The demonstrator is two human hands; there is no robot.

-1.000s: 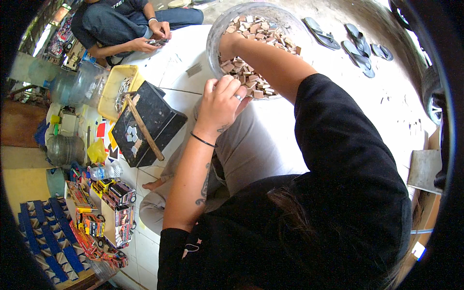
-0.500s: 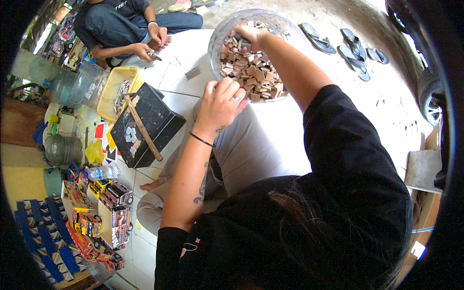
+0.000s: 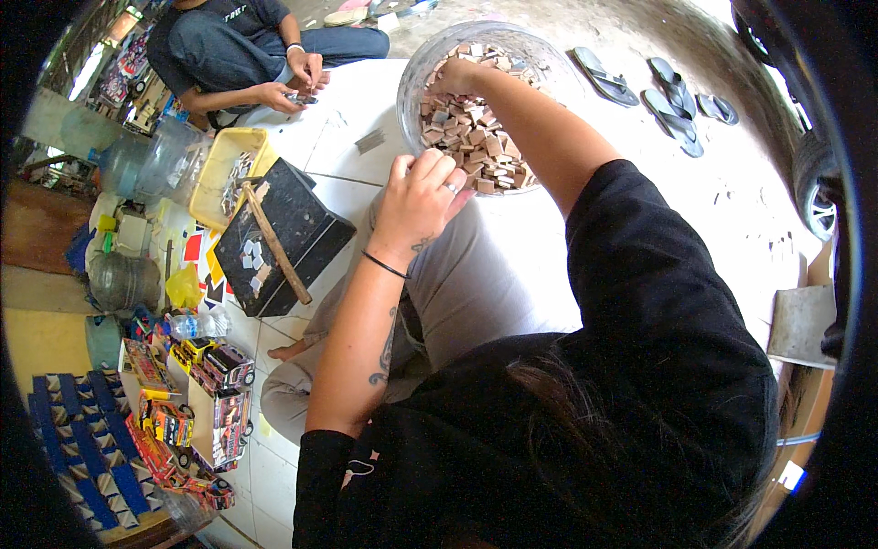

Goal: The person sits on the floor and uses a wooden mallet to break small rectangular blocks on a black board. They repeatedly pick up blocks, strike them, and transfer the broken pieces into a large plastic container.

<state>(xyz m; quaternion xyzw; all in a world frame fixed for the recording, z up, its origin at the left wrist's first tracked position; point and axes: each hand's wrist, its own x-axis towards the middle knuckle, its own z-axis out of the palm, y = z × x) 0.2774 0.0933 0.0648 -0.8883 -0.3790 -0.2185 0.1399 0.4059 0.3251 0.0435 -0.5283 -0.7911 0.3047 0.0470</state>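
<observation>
Right hand reaches into brown pieces, left hand curls; I can't tell either grip.

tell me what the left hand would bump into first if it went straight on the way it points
Probably the near left rim of the round clear tub, just ahead of the left hand; depth is unclear, so the curled fingers may already touch it.

Toy workshop, apparently: hammer, wood pieces, model trucks.
</observation>
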